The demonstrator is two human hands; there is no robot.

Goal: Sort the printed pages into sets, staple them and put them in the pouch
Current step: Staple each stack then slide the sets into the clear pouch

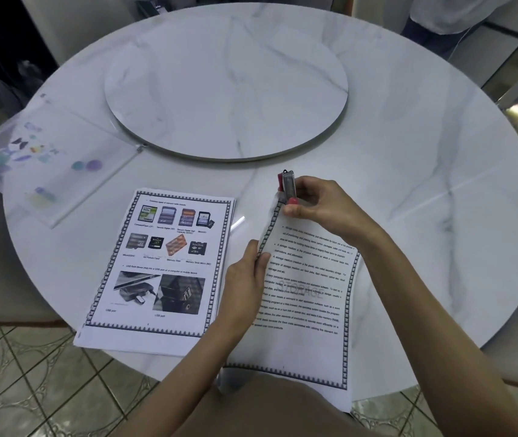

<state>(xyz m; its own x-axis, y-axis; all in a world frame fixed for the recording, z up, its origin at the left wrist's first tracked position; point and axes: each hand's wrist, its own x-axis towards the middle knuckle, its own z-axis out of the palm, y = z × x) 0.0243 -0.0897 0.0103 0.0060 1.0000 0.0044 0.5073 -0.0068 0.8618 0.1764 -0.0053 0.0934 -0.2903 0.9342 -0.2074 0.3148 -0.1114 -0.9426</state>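
My right hand (320, 205) grips a small red and silver stapler (288, 188) clamped over the top left corner of a set of text pages (309, 298). My left hand (246, 279) pinches the left edge of that set, holding it lifted off the table at the near edge. A second stack of printed pages (163, 269), with photos of memory cards on top, lies flat to the left. The clear zip pouch (40, 152), printed with colourful shapes, lies at the table's left edge.
The round white marble table (424, 190) carries a raised turntable disc (226, 86) in its middle. Chairs stand around it and a tiled floor shows below. A person in a white top stands at the far right.
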